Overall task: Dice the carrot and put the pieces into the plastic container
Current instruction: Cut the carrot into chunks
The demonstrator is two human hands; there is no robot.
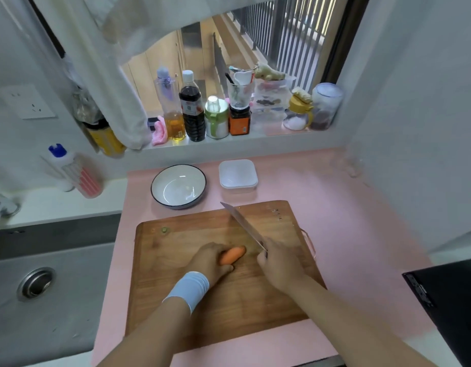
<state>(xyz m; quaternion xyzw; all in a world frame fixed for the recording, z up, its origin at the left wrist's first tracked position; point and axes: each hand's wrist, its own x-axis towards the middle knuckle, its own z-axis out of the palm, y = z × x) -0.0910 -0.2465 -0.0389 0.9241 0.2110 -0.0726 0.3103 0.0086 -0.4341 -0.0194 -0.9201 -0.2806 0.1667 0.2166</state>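
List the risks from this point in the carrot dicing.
The left hand grips the short orange carrot close to the steel knife held by the right hand; fingers may get nicked. The round carrot could roll on the wooden cutting board. The white plastic container sits beyond the board, so pieces may spill.

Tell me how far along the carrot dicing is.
Barely begun. Done: the carrot is on the board; no cut pieces show. In hand: left hand holds the carrot, right hand grips the knife. Left: all dicing, then filling the container.
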